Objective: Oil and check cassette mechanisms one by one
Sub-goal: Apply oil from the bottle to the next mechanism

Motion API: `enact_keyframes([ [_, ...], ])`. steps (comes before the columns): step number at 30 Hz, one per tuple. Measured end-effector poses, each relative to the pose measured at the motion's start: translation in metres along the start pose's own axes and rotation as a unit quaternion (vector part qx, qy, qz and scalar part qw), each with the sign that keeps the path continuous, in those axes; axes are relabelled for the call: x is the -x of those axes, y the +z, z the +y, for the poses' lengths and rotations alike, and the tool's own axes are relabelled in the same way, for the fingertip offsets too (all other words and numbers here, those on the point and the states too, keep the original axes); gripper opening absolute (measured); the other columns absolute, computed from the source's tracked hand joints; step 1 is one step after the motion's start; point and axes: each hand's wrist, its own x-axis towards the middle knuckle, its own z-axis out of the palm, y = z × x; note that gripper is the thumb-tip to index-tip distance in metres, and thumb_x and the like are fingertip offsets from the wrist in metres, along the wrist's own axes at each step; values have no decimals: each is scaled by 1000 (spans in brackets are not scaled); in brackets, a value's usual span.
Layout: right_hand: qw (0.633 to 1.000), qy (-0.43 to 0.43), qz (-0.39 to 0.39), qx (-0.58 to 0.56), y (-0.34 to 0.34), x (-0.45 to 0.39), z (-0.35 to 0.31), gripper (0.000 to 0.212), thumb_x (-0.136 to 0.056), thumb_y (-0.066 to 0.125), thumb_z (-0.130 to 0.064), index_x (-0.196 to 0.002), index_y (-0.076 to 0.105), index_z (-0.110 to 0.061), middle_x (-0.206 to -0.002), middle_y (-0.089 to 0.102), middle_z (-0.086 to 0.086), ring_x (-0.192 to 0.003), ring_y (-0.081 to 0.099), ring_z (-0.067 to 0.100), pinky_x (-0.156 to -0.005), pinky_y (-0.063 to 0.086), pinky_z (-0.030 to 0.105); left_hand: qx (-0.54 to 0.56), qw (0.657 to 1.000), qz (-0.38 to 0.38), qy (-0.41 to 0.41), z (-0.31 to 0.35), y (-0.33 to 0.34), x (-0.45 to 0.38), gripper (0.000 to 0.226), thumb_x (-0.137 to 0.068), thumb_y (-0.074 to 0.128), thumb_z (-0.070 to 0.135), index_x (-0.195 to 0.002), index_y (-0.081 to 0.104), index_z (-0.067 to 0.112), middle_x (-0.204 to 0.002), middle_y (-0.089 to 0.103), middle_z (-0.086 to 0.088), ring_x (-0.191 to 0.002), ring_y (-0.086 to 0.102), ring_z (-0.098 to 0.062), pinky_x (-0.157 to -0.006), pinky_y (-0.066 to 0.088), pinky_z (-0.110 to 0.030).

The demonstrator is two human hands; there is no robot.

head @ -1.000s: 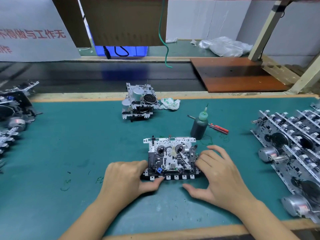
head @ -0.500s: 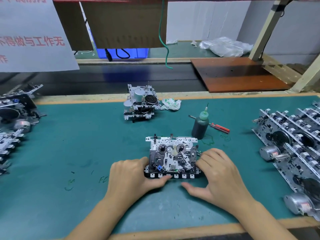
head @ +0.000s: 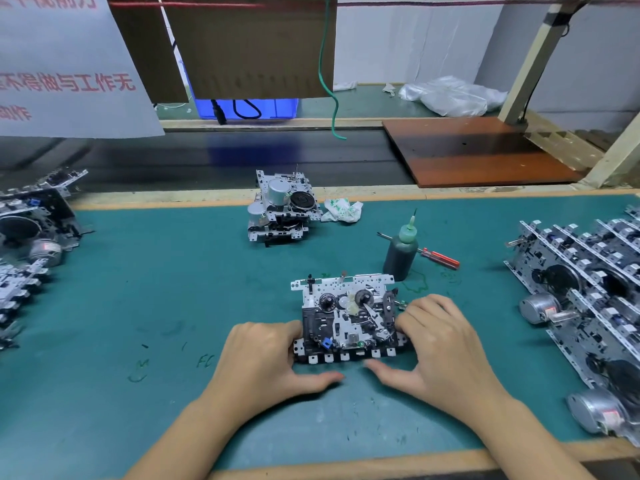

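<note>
A cassette mechanism [head: 346, 317], a metal plate with two black reels and a row of white keys along its front, lies flat on the green mat. My left hand [head: 266, 362] grips its left edge with curled fingers, thumb stretched along the mat in front of the keys. My right hand [head: 443, 348] holds the right edge, fingers curled over the side, thumb pointing left on the mat. A dark oil bottle [head: 401, 254] with a green needle cap stands upright just behind the mechanism's right corner.
A red-handled screwdriver [head: 440, 258] lies behind the bottle. Two stacked mechanisms [head: 282, 209] and a crumpled rag [head: 341, 209] sit at the mat's far edge. Several mechanisms [head: 588, 306] are lined up on the right, and more are piled [head: 27, 237] on the left. A dark conveyor belt [head: 207, 157] runs beyond.
Both hands stay on the mechanism's sides. My left thumb has drawn slightly back from the front keys. The view has shifted a little.
</note>
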Motion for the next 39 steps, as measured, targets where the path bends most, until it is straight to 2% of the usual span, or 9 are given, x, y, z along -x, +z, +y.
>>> enact_keyframes([
  [3, 1000, -18, -13, 13, -3, 1, 5, 46, -77, 58, -53, -59, 56, -11, -58, 50, -2, -59, 52, 22, -76, 40, 30, -12, 1000, 8, 26, -1, 0, 1, 53, -61, 56, 71, -53, 35, 23, -36, 41, 6, -34, 42, -14, -34, 38, -22],
  [9, 998, -12, -40, -39, -7, 4, 4, 47, -70, 64, -55, -63, 58, -9, -62, 50, -2, -61, 49, 21, -79, 39, 29, -80, 994, 62, 45, 2, 2, 3, 52, -68, 55, 57, -43, 36, 16, -32, 31, 0, -28, 32, -21, -36, 21, -15],
  [12, 996, -20, -55, -69, -9, 4, 4, 46, -68, 67, -55, -65, 58, -10, -64, 50, -3, -63, 47, 19, -78, 38, 26, -83, 994, 58, 32, -1, 3, 3, 50, -67, 53, 56, -45, 38, 14, -33, 34, 1, -28, 36, -22, -35, 25, -16],
  [15, 997, -22, -41, -60, -7, 4, 2, 41, -75, 64, -49, -62, 57, -11, -62, 51, -2, -61, 49, 20, -76, 39, 25, -46, 998, 34, 21, -5, 2, 2, 51, -66, 52, 62, -50, 39, 15, -36, 39, 4, -32, 40, -19, -33, 33, -20],
  [18, 999, -9, -29, -27, -4, 5, 0, 39, -78, 59, -47, -63, 59, -12, -60, 53, -3, -60, 52, 21, -74, 40, 28, -52, 998, 24, 12, -2, 1, 2, 63, -59, 52, 77, -49, 37, 16, -36, 39, 4, -32, 41, -18, -34, 32, -22],
  [22, 999, -13, -35, -22, -3, 3, 0, 40, -79, 58, -47, -65, 60, -10, -62, 53, -2, -60, 52, 22, -76, 40, 30, -89, 993, 55, -56, 8, 5, 1, 63, -60, 47, 75, -43, 42, 15, -31, 39, 0, -29, 45, -22, -34, 27, -22],
  [26, 995, -27, -72, -70, -6, 2, 4, 49, -71, 64, -58, -70, 60, -9, -68, 52, -1, -65, 49, 21, -78, 39, 30, -123, 989, 69, -48, 8, 7, 5, 66, -62, 45, 77, -40, 37, 15, -29, 34, 0, -25, 39, -21, -39, 18, -19],
  [31, 993, -31, -72, -86, -5, 0, 4, 51, -67, 67, -59, -70, 59, -9, -68, 51, -2, -65, 47, 20, -77, 39, 28, -140, 986, 82, -23, 5, 7, 6, 65, -65, 45, 76, -41, 40, 16, -30, 37, 2, -26, 40, -17, -35, 25, -19],
  [39, 995, -15, -53, -83, -4, -1, 0, 48, -72, 63, -58, -65, 58, -11, -64, 51, -2, -62, 48, 20, -76, 40, 30, -139, 986, 92, 6, 2, 4, 2, 66, -67, 45, 74, -39, 39, 15, -30, 35, 1, -25, 38, -18, -35, 24, -17],
])
